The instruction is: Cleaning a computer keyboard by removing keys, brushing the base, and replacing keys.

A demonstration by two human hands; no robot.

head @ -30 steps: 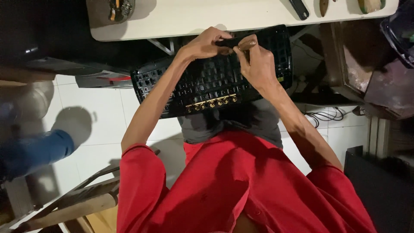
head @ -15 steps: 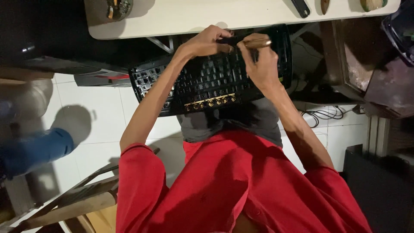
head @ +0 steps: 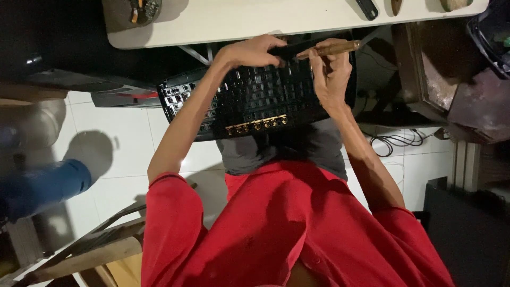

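Black circuit board (head: 255, 101) rests on my lap, far edge under the white table (head: 239, 21). My left hand (head: 255, 51) grips its top edge. My right hand (head: 332, 66) holds a wooden-handled tool (head: 332, 49) over it.

Seen from above, a person is wearing a bright red short-sleeved shirt (head: 276, 228), its sleeves ending above the elbows and leaving both forearms bare, with grey shorts or trousers (head: 281, 151) showing below the hem; the left hand (head: 255, 52) and right hand (head: 332, 69) are wearing no gloves
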